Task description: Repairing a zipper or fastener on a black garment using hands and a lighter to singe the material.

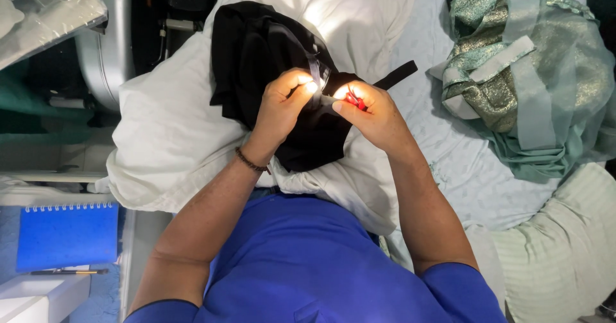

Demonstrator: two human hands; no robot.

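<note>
A black garment [256, 53] lies bunched on a white pillow [173, 130] in front of me. My left hand [282, 104] pinches a fold of the black fabric near a grey strip along its edge. My right hand [372, 114] is closed around a small red tool [355, 99], whose tip meets the fabric right beside my left fingertips. A black strap [394, 76] of the garment sticks out to the right behind my right hand. A bright light falls on both sets of fingertips. A beaded bracelet [250, 162] circles my left wrist.
A heap of green and gold shiny fabric [532, 72] lies at the right on a pale sheet [462, 169]. A blue spiral notebook [67, 233] with a pen below it sits at lower left. A grey rounded machine body [109, 40] stands at upper left.
</note>
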